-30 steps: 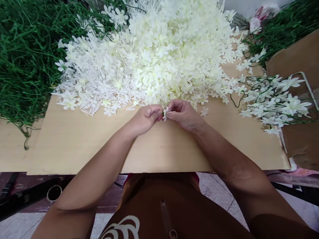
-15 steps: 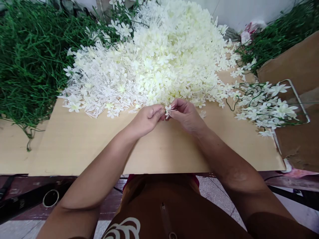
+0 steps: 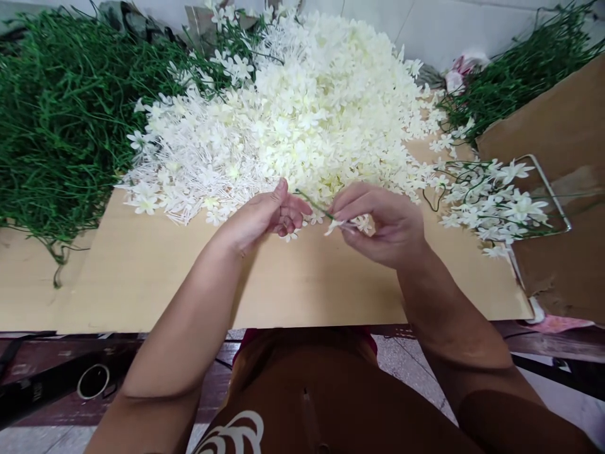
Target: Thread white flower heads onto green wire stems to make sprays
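My left hand (image 3: 265, 217) is curled, pinching a thin green stem (image 3: 312, 204) between thumb and fingers. My right hand (image 3: 382, 224) pinches a small white artificial flower (image 3: 336, 225) at the stem's other end. Both hands hover just above the wooden board (image 3: 302, 284), at the near edge of a big heap of cream-white loose flowers (image 3: 293, 120).
A mass of green wire stems (image 3: 51, 126) lies at the left, more green stems (image 3: 520, 69) at the back right. Finished flower sprays (image 3: 491, 198) rest on a cardboard box (image 3: 558, 139) at the right. The board's near edge runs just above my lap.
My hands have drawn apart: the right moved right with a flower, and a green stem now shows between them. The view tilted up slightly.
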Tool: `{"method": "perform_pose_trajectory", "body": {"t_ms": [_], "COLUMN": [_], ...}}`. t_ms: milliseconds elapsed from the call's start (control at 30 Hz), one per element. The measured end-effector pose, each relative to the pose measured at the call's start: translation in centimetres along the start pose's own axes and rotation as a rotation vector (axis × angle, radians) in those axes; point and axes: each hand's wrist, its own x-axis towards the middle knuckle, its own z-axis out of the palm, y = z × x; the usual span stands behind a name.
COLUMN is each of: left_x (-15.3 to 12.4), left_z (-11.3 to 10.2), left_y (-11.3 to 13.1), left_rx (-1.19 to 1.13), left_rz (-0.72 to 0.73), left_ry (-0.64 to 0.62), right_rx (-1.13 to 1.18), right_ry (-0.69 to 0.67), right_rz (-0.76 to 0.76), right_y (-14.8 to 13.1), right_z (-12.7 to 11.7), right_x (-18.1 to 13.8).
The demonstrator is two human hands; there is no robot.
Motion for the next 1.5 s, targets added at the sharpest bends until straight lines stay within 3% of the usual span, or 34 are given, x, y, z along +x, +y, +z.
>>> {"method": "perform_pose_trajectory", "body": {"t_ms": [167,300,467,600,667,833,933,1067,1300,1500], "left_x": [-0.3,-0.7,-2.1,-3.3,-3.5,-2.8,-2.3,-1.9,-1.3,-1.5], "left_z": [-0.5,-1.5,-3.7,-5.2,-5.5,-4.8,-4.2,-4.1,-5.0,-5.6], "left_y": [0.5,0.8,1.1,0.9,1.0,1.6,1.4,0.5,-0.8,-0.8], "left_rx": [-0.13,-0.118,-0.064,-0.072,0.004,0.343,0.421,0.432,0.539,0.601], "left_rz": [0.013,0.067,0.256,0.458,0.421,0.092,0.025,0.015,0.069,0.053], "left_ry": [-0.022,0.051,0.201,0.048,-0.021,-0.239,-0.375,-0.481,-0.462,-0.23], "right_rx": [-0.241,-0.269,-0.048,-0.088,-0.272,-0.554,-0.576,-0.588,-0.747,-0.619], "right_ry": [-0.269,-0.297,-0.261,-0.448,-0.478,-0.47,-0.502,-0.547,-0.669,-0.476], "right_rz": [-0.085,-0.061,0.16,0.289,0.304,0.427,0.467,0.371,0.279,0.343], "right_y": [-1.0,-1.0,0.6,2.6,3.2,2.9,2.3,2.9,4.6,6.1], "right_z": [0.9,1.3,3.1,4.7,4.8,3.9,4.1,6.0,8.7,7.0], "right_x": [-0.3,-0.9,-1.6,-1.3,-0.7,1.6,3.1,5.1,6.8,6.1]}}
